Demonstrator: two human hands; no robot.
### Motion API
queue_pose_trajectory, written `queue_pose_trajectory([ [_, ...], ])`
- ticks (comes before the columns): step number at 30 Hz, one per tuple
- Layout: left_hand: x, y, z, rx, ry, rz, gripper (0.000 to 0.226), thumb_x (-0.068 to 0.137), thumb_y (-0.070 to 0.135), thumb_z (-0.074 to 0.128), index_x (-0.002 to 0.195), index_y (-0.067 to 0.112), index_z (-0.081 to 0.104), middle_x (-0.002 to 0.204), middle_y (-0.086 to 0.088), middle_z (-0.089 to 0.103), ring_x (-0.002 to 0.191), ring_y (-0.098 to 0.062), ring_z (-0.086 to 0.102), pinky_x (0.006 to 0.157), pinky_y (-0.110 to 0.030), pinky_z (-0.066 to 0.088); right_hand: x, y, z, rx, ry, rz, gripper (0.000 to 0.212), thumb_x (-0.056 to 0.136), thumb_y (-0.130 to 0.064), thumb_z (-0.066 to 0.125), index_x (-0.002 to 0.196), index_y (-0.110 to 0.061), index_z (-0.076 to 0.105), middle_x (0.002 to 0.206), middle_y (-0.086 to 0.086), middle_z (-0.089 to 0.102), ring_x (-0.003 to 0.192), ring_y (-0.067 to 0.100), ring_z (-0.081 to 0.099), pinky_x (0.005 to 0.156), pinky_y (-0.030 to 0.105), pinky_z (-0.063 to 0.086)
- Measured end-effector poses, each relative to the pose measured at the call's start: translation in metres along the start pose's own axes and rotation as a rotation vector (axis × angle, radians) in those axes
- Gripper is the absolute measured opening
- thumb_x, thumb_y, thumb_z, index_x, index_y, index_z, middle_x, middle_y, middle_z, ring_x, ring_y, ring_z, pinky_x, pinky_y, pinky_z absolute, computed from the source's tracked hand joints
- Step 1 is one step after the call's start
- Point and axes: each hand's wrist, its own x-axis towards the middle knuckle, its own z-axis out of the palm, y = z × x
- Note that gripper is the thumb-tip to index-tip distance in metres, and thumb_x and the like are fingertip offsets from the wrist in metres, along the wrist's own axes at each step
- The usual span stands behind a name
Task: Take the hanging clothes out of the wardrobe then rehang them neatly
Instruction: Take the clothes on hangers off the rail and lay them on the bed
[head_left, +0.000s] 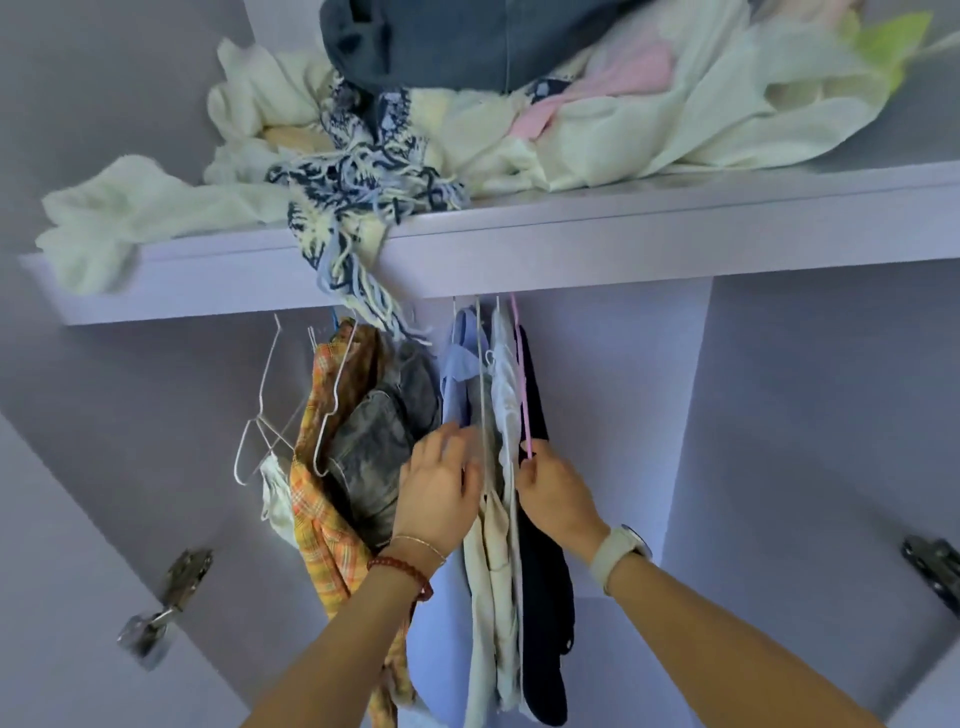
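1. Left hand (439, 486), near centre of view. Fingers spread and fairly straight, laid against the blue shirt (457, 384) and the edge of the grey denim garment (374, 447); it presses and parts rather than grips.

2. Right hand (553, 493), at 3 o'clock of the left hand, just beside it. Thumb and fingers pinch the lower end of the pink hanger (522, 379), which carries the dark navy garment (543, 597).

3. Hanging clothes, directly behind and between the hands. Tidy group under the rail: blue shirt, cream garment (491, 571), white garment (505, 395), dark navy garment, all touching. At 9 o'clock of this group, a bunched cluster: grey denim garment, orange plaid shirt (317, 525), and bare white wire hangers (270, 410) tilted askew.

4. Shelf (623, 244), at 12 o'clock, farthest. Loose heap of cream knitwear (130, 208) and a fringed blue-and-white scarf (353, 187) trailing over the edge toward the hanger hooks.

Handling note, as judgement: the step appears to be freeing one hanger. Keep the left hand holding neighbours aside, lift the pink hanger up until its hook clears the rail, then draw it out level so the garment does not slide off. Watch the scarf fringe; it could snag a hook.
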Motion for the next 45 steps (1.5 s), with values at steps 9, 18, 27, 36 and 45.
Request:
queue_pose_trajectory([
  [9,0.030,0.032,0.030,0.235,-0.139,0.185,0.044,0.088,0.042,0.034,0.130,0.033,0.045,0.136,-0.004,0.050,0.123,-0.033,0.048,0.087,-0.054,0.045,0.056,0.020,-0.051,0.305,0.107,0.114,0.019,0.094,-0.011,0.043,0.095,-0.005,0.061,0.084,0.003,0.057,0.075,0.015,0.053,0.069,0.022,0.036],
  [18,0.036,0.045,0.051,0.180,-0.214,0.149,0.057,0.093,0.056,0.014,0.130,0.029,0.048,0.147,0.003,0.036,0.135,-0.030,0.033,0.101,-0.056,0.031,0.052,0.031,-0.082,0.238,0.271,-0.029,0.024,0.092,0.001,0.039,0.097,0.004,0.063,0.089,0.007,0.058,0.084,0.020,0.049,0.072,0.022,0.035],
  [27,0.027,0.030,0.060,0.115,-0.167,0.056,0.072,0.081,0.051,-0.004,0.145,0.030,0.022,0.155,0.013,0.007,0.143,-0.017,0.001,0.114,-0.044,0.007,0.018,0.027,-0.089,0.369,0.331,0.049,0.022,0.095,-0.005,0.037,0.091,-0.007,0.058,0.055,-0.004,0.039,0.043,0.005,0.035,0.041,0.011,0.029],
  [36,0.022,0.005,0.034,0.120,-0.234,0.090,0.069,0.082,0.048,0.010,0.144,0.023,0.027,0.155,0.003,0.015,0.143,-0.024,0.008,0.111,-0.057,0.003,-0.083,0.052,-0.051,0.351,0.339,0.281,0.022,0.093,-0.002,0.043,0.081,0.007,0.059,0.052,-0.002,0.039,0.045,0.009,0.034,0.045,0.017,0.030],
  [45,-0.063,0.052,0.062,-0.516,-0.446,0.314,0.044,0.096,0.024,0.039,0.134,0.002,0.041,0.140,-0.016,0.041,0.131,-0.029,0.038,0.107,-0.032,0.030,-0.250,0.059,-0.027,0.154,0.493,0.548,0.032,0.093,-0.012,0.046,0.063,-0.018,0.053,0.043,-0.009,0.045,0.048,-0.002,0.049,0.050,0.012,0.036],
])
